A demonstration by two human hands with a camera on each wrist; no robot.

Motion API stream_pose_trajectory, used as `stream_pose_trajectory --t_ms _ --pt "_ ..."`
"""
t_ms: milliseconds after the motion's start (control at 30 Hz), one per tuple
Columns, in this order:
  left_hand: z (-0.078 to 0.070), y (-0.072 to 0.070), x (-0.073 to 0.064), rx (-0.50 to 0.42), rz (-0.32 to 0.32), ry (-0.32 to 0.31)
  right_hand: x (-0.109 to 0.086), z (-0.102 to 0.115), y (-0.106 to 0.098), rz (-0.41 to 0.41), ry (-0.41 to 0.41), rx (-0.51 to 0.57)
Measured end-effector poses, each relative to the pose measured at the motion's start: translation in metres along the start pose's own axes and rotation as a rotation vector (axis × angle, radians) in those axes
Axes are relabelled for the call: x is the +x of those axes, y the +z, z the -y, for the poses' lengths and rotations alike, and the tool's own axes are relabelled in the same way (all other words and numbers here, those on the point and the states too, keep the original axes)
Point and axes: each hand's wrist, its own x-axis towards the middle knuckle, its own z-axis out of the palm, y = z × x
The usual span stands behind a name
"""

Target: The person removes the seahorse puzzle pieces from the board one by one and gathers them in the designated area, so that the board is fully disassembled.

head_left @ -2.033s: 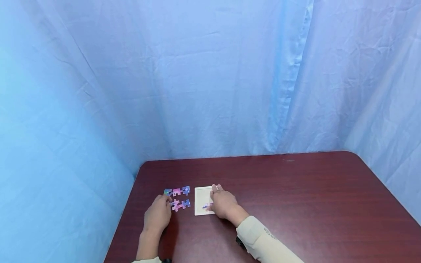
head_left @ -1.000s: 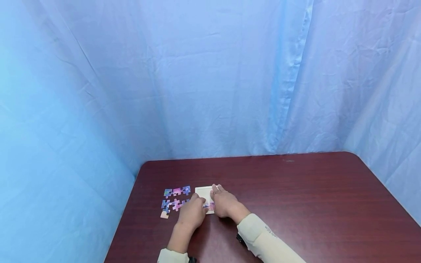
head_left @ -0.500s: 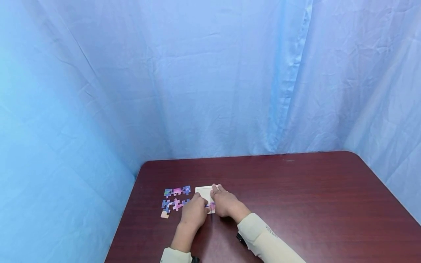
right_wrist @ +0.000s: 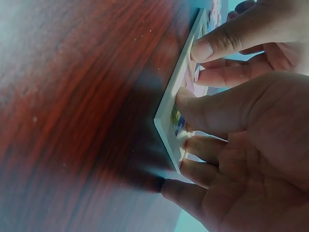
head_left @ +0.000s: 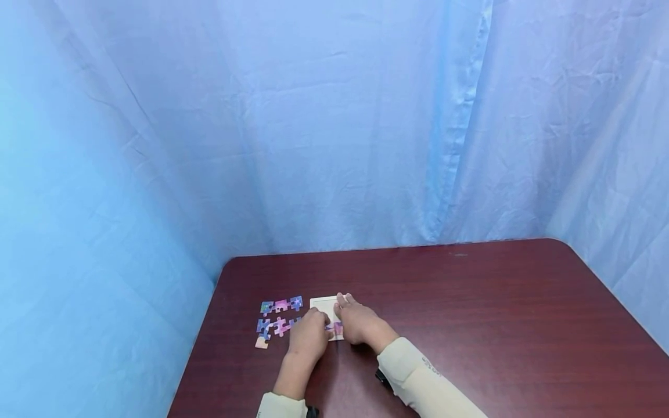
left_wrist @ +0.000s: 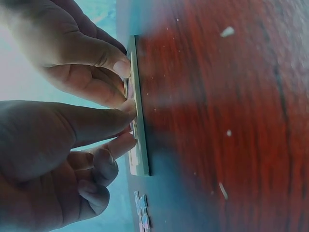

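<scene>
A cream puzzle tray (head_left: 316, 301) lies on the table. My left hand (head_left: 309, 335) is over its lower left part, thumb and forefinger pinching a puzzle piece (right_wrist: 197, 72) down at the tray; the fingers hide most of that piece. Spread over the tray's right side, my right hand (head_left: 358, 323) presses on it with thumb and fairly straight fingers. A pink and purple piece (head_left: 338, 328) sits inside the tray between both hands. In the right wrist view, part of a green and blue piece (right_wrist: 177, 120) shows beside the right thumb.
Left of the tray lie several loose puzzle pieces: an upper row with a pink piece (head_left: 281, 305), a lower row with another pink piece (head_left: 280, 327), and a cream-coloured piece (head_left: 262, 342) nearest me. Blue curtains (head_left: 334, 145) hang behind the dark red table (head_left: 470, 319).
My left hand has moved right from the loose pieces to the tray, then shifted only slightly there. The right hand has stayed on the tray.
</scene>
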Motion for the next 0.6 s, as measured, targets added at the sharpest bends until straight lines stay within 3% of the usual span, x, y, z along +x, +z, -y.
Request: stream_pose_trajectory --t_ms 300,600 --pt "-0.0011 0.0014 0.004 -0.048 0.009 -0.061 -0.0003 -0.0006 -0.0018 0.006 0.01 0.007" --pt "0.0014 0.003 0.0025 -0.054 -0.042 -0.072 0.001 -0.0014 -0.0006 0.015 0.003 0.009"
